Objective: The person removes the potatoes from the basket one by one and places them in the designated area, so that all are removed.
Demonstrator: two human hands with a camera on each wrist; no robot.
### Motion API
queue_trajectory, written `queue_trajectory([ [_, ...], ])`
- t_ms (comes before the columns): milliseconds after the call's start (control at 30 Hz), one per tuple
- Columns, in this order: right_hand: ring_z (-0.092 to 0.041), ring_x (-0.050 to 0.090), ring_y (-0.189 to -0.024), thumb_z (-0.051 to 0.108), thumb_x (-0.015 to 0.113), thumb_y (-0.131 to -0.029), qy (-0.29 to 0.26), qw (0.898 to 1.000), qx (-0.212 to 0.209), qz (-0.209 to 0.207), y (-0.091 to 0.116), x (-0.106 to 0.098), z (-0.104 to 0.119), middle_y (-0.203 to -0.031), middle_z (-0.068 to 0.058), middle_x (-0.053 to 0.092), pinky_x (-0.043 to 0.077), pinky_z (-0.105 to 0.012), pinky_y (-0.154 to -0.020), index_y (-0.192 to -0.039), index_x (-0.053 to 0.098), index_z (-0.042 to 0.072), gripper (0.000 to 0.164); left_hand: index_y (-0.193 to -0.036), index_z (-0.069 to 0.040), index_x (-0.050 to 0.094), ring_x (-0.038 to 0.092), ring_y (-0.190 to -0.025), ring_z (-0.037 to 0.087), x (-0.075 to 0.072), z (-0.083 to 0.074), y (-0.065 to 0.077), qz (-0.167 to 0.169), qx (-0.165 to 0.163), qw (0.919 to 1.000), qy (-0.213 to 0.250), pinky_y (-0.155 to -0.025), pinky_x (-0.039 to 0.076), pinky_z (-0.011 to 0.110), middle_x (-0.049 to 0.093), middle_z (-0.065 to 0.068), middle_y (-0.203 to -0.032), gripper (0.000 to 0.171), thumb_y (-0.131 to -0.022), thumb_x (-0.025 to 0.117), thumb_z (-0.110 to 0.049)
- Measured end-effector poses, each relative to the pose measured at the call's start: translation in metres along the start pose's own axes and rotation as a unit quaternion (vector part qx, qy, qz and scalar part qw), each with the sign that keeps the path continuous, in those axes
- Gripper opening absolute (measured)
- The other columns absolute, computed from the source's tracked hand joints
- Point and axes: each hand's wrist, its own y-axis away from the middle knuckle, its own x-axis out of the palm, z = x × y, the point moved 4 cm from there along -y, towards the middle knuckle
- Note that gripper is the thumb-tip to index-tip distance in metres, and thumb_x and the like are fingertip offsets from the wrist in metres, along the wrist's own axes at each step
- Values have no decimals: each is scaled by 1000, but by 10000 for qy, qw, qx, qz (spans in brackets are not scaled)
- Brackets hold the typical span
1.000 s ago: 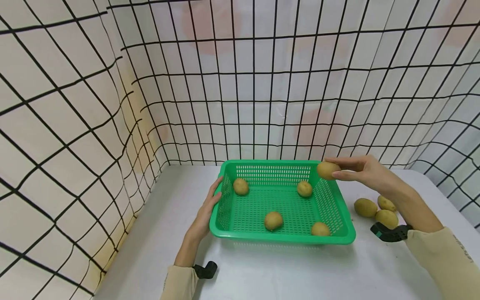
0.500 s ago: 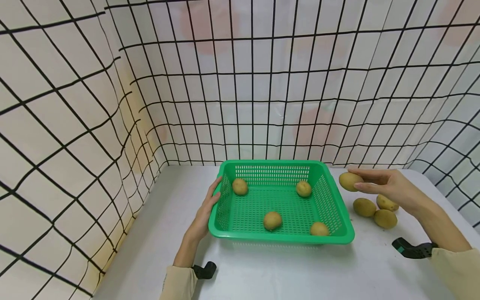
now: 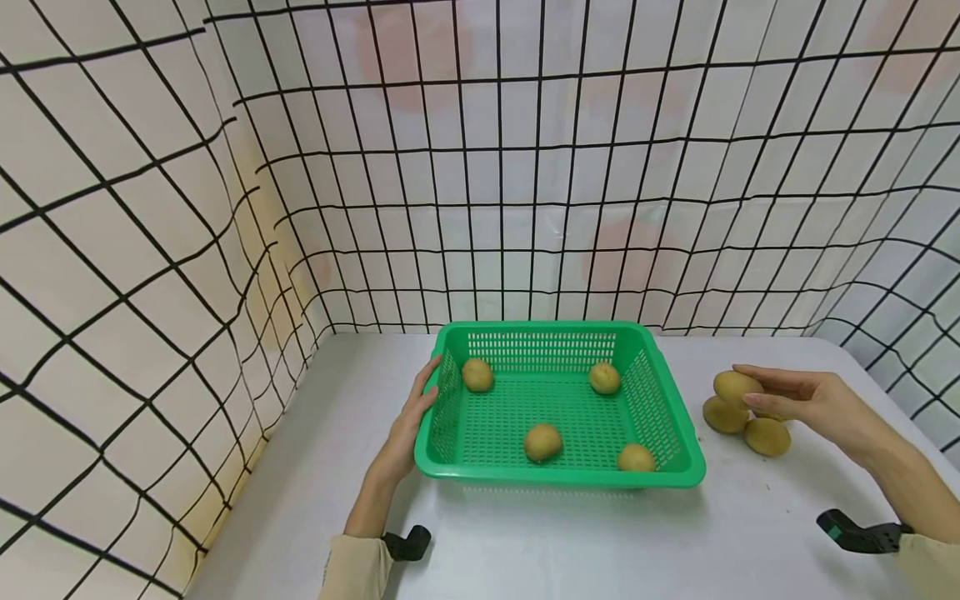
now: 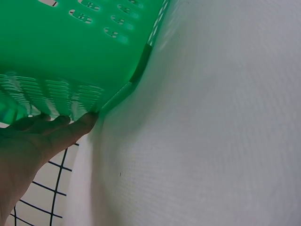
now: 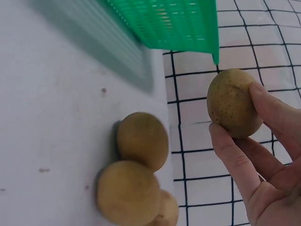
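My right hand (image 3: 817,406) pinches a potato (image 3: 737,388) between thumb and fingertips, above the pile to the right of the basket. In the right wrist view that potato (image 5: 233,102) shows brown specks and is held off the table. Below it lie more potatoes, one at the left of the pile (image 3: 724,415) and another in front (image 3: 767,437); a third is mostly hidden behind the hand. My left hand (image 3: 405,429) rests against the left side of the green plastic basket (image 3: 555,477), its fingers extended along the wall in the left wrist view.
Several potatoes sit apart on the basket floor, one of them near the front (image 3: 542,442). A white-covered table (image 3: 540,542) carries everything. Black grid netting (image 3: 525,175) stands along the back and both sides.
My right hand has carried the potato from over the basket's right rim to the right and down, over the loose potatoes. The left hand has stayed at the basket.
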Motion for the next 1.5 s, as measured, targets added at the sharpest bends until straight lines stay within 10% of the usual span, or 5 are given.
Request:
queue_trajectory([
  [467,31,43,-96,40,66,-102,-315,9970,507,-497,26,-6,-52,-109,52,47,32,-79,-97,-160,40,21,67,-164,-41,15,6,-160,35,1,1,-1,21,70,10000,21,-123,10,71,2,-2,-175,54,-112,30,-40],
  [600,30,45,-95,38,66,-101,-126,9964,544,-638,34,-13,-68,-109,52,46,54,-37,-93,-159,42,19,66,-164,-40,14,4,-160,34,1,1,0,58,105,9999,-1,-123,8,71,2,-2,-175,54,-112,30,-40],
  [867,32,43,-90,42,66,-101,-304,9929,871,-757,46,-18,-94,-104,53,43,32,-79,-97,-161,36,24,69,-164,-42,14,7,-159,34,0,1,0,78,75,9999,22,-123,11,69,2,-3,-174,54,-112,30,-42],
  [1067,32,45,-88,37,69,-100,-145,9923,780,-956,50,-20,-112,-104,54,43,57,-23,-75,-156,46,24,63,-164,-42,14,8,-159,34,0,1,0,80,80,9999,32,-123,12,68,3,-3,-174,54,-112,30,-42],
  [1500,35,29,-97,51,66,-98,67,9890,1078,-1006,52,-11,-139,-103,57,36,38,1,-73,-157,42,33,66,-164,-40,14,6,-159,35,0,2,0,73,91,9999,39,-123,10,70,1,-1,-175,55,-112,30,-42],
])
